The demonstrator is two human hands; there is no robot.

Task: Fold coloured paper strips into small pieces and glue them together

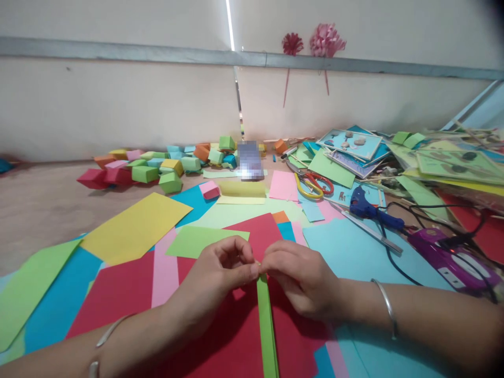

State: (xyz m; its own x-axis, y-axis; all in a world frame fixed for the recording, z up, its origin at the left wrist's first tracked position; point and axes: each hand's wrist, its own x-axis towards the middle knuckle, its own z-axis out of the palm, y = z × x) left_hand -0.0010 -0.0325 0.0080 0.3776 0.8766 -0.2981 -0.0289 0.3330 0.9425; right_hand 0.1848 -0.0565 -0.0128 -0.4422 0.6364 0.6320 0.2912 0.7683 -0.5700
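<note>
A narrow folded strip of green paper [267, 325] runs from the bottom edge up to my fingers. My left hand [224, 268] pinches its far end between thumb and forefinger. Right beside it, my right hand [303, 275] pinches the same end, the fingertips of both hands nearly touching. The very tip of the strip is hidden by my fingers. Under my hands lie red paper sheets [220, 336]. A light green sheet [205, 240] is just beyond my left hand.
Folded paper boxes [170, 182] in several colours sit at the back left. Scissors [311, 186], a metal-bodied cutter [370, 230], a blue glue gun [370, 207] and a purple power strip [452, 260] with black cables lie to the right. A yellow sheet [137, 226] lies left; paper flowers [326, 40] hang on the wall.
</note>
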